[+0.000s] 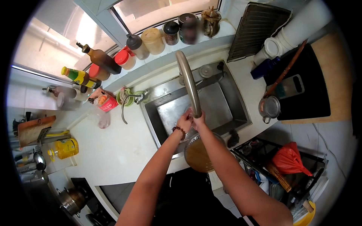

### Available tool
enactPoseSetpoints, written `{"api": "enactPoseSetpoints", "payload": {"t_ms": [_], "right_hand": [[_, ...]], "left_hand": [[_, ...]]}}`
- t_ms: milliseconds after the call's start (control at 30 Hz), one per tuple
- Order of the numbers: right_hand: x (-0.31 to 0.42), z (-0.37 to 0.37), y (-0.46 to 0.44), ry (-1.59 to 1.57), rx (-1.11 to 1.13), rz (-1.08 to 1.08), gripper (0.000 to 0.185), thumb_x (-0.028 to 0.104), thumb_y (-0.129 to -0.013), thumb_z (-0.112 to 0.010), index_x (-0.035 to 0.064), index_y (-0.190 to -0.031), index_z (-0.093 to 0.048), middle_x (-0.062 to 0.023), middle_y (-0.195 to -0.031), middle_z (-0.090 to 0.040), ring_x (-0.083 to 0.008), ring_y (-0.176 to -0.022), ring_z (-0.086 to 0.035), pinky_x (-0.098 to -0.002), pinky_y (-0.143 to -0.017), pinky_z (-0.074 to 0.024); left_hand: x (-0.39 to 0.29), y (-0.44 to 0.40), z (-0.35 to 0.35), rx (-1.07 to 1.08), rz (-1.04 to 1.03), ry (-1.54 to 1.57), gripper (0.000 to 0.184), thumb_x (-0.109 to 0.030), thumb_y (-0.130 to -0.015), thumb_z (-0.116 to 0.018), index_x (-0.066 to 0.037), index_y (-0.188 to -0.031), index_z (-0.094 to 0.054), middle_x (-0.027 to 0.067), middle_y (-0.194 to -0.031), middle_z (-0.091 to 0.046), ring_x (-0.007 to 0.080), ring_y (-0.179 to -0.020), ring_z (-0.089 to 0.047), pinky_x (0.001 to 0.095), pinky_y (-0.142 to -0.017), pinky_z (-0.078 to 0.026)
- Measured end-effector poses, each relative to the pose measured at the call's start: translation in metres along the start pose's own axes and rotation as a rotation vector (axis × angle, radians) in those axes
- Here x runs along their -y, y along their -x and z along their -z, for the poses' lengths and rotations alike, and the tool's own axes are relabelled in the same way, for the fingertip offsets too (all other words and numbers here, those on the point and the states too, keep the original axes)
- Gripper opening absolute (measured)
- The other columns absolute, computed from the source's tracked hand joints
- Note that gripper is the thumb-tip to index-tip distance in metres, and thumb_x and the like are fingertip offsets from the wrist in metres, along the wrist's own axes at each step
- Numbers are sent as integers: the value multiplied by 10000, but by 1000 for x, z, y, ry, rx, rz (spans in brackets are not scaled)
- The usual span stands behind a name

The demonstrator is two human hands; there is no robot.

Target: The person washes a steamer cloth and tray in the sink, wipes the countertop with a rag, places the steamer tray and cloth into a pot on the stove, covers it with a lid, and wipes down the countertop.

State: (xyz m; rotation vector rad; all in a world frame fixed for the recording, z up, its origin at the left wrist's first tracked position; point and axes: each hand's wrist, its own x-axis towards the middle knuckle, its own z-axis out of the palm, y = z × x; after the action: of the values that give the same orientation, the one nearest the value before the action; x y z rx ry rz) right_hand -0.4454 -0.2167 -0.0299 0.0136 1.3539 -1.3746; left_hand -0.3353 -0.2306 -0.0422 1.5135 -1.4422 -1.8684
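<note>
My left hand (184, 122), with a beaded bracelet (179, 132) on its wrist, and my right hand (199, 122) meet over the steel sink (220, 103). Both are beneath the mouth of the curved tap (187, 81). The left fingers are bent and pressed in towards the right hand; whether anything lies between them is hidden. Most of the right fingers are behind the tap's end. Under my right forearm, at the sink's front edge, sits a round container (198, 155) with something brown in it.
Bottles and jars (152, 41) line the window sill. A small curved tap (124, 111) stands left of the sink. On the right are an oven rack (260, 28), a metal pot (269, 108) and a black board (313, 90). A dark scrubber (233, 138) lies at the sink's front right.
</note>
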Motion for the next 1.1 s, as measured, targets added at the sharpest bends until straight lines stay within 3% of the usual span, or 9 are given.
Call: {"api": "enactPoseSetpoints", "payload": {"t_ms": [67,133,267,400,667,733,900,1067,1100], "right_hand": [[-2,-3,-5,-13,-26,-38,204,258,-946,-705,56,-924,-693,-19,-887,-665,-144,-810,-628,-327,-701,-506],[-22,-3,-24,-40,-36,-76,198,251,-941,-701,54,-958,-689,-30,-890,-656,-155,-786,-629,-335,-677,-511],[-55,3,-45,-24,9,-99,245,347,-923,-767,125,-905,-665,1,-758,-618,-159,-684,-606,-326,-617,-493],[-12,16,-34,-33,-68,17,316,303,-904,-771,6,-977,-691,-40,-860,-678,-155,-716,-611,-336,-652,-509],[-52,15,-78,434,-115,266,462,451,-952,-691,1,-857,-740,-96,-841,-750,-200,-702,-666,-376,-682,-503],[-53,16,-88,480,-101,289,489,463,-966,-656,-5,-845,-734,-120,-820,-743,-210,-707,-670,-380,-688,-500],[-6,4,-46,679,-156,289,536,478,-990,-585,-18,-841,-722,-168,-788,-720,-245,-736,-680,-394,-707,-501],[18,25,0,477,-42,471,425,387,-1011,-583,-3,-1000,-752,-151,-879,-746,-237,-859,-711,-373,-805,-527],[23,38,4,499,4,433,426,360,-1037,-553,4,-1226,-691,-141,-1134,-734,-212,-1047,-681,-353,-912,-513]], "left_hand": [[-47,27,7,-80,24,-237,427,-179,-927,-629,-86,-1344,-639,219,-1085,-726,332,-993,-713,386,-872,-554],[-60,38,6,-303,-143,-468,228,-145,-832,-678,-32,-1027,-712,184,-867,-724,311,-813,-731,403,-763,-580],[-72,30,4,-386,-212,-526,230,-143,-816,-673,-69,-1025,-733,212,-925,-733,381,-851,-726,438,-802,-577],[-97,38,1,-146,-59,-488,241,-192,-861,-686,-101,-1075,-746,195,-961,-748,347,-945,-725,418,-862,-568],[-34,21,-7,-223,182,-196,386,-324,-945,-642,-58,-1224,-659,158,-1070,-747,337,-982,-725,416,-890,-569],[-40,26,-8,-93,455,287,428,-277,-1009,-569,-43,-1362,-508,130,-1156,-680,250,-854,-722,399,-697,-636],[-69,31,-18,-41,500,508,458,-402,-1039,-492,-85,-1371,-489,106,-1105,-638,279,-973,-677,457,-823,-611],[-6,-43,-49,38,388,879,525,-414,-1009,-604,-85,-1408,-506,116,-1183,-666,260,-961,-691,408,-793,-587],[3,-56,-59,-23,312,728,487,-333,-964,-677,-74,-1353,-542,109,-1123,-680,240,-925,-687,366,-768,-572]]}}
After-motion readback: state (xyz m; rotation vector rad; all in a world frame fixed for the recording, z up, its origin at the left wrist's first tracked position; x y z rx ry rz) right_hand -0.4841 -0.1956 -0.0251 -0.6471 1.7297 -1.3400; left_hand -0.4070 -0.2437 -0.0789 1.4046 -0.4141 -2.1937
